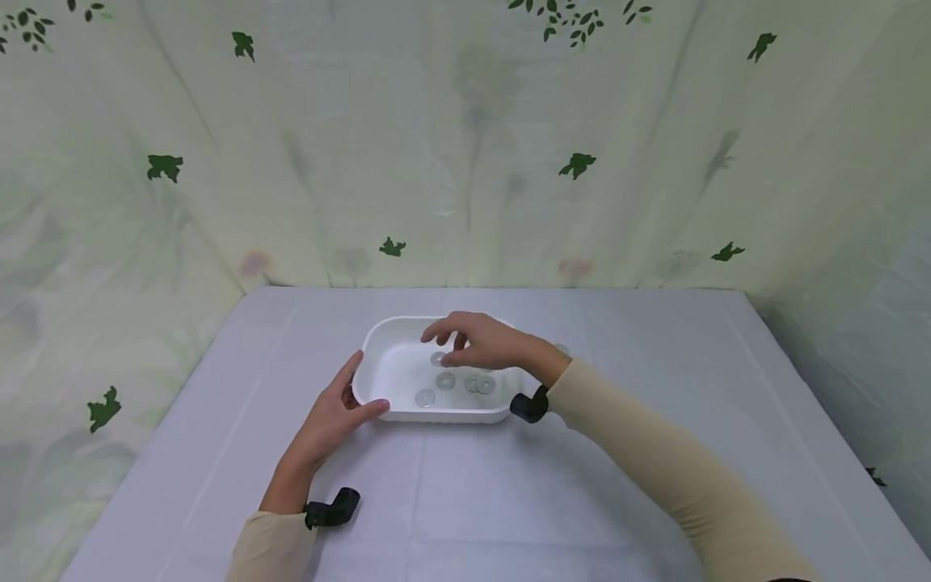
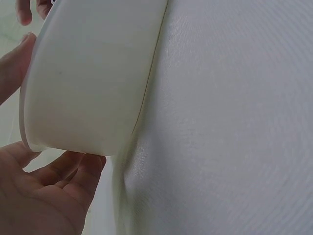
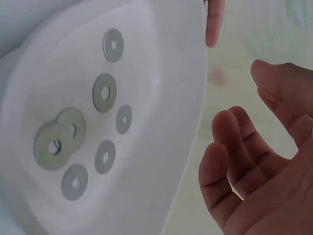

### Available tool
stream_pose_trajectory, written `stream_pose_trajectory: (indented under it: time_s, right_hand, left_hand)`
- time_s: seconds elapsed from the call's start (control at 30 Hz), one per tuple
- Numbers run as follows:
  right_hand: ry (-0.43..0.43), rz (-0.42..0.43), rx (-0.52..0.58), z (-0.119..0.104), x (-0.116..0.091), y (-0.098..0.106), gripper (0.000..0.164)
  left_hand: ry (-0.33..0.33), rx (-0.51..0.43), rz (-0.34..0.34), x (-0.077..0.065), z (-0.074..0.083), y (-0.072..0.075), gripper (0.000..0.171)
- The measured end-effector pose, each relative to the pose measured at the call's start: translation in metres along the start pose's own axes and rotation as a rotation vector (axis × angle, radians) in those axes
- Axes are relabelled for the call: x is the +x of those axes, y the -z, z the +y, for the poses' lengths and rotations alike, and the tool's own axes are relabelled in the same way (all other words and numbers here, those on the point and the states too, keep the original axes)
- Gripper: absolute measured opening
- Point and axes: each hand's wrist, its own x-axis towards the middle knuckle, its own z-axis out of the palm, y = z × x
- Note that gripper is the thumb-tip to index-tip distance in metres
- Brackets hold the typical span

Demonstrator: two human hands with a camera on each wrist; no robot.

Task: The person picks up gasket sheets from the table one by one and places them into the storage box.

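Left hand [image 1: 333, 420] gripped the smooth white round-cornered plastic tray [image 1: 444, 416] at eight o'clock. Right hand [image 1: 483, 341], fingers parted, empty, hovered above; grey ring-shaped metal washers [image 3: 110, 103] lay inside, mostly toward five o'clock.

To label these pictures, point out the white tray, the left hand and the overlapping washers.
White tray [image 1: 395, 368], head view: bare floor.
Left hand [image 1: 334, 422], head view: its middle.
Overlapping washers [image 3: 64, 134], right wrist view: flat ring.
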Motion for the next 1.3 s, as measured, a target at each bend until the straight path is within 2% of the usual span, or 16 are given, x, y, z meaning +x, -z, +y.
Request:
stream_pose_trajectory:
  time_s: [0.2,0.3,0.37,0.53,0.7,1.07,1.3]
  right_hand:
    - [-0.041,0.144,-0.004,0.02,-0.037,0.031,0.035]
    - [-0.082,0.224,-0.035,0.041,-0.053,0.047,0.031]
    - [-0.134,0.242,-0.065,0.056,-0.061,0.055,0.028]
    - [-0.27,0.183,-0.123,0.094,-0.07,0.065,0.027]
    - [-0.326,0.132,-0.148,0.116,-0.071,0.063,0.035]
    - [-0.448,0.038,-0.148,0.13,-0.07,0.039,0.057]
    - [-0.434,0.05,-0.184,0.134,-0.07,0.033,0.043]
  left_hand:
    - [-0.021,-0.015,0.005,-0.001,0.0,-0.001,0.102]
    - [-0.027,-0.023,0.008,-0.001,0.001,-0.001,0.102]
    - [-0.019,-0.016,0.01,-0.001,0.002,0.0,0.102]
    - [0.0,0.009,0.01,-0.001,0.004,0.004,0.102]
    - [-0.007,0.032,0.02,-0.001,0.006,0.008,0.101]
    - [-0.015,0.017,0.009,-0.002,0.001,0.003,0.1]
    - [-0.03,0.024,0.021,-0.002,0.0,0.0,0.101]
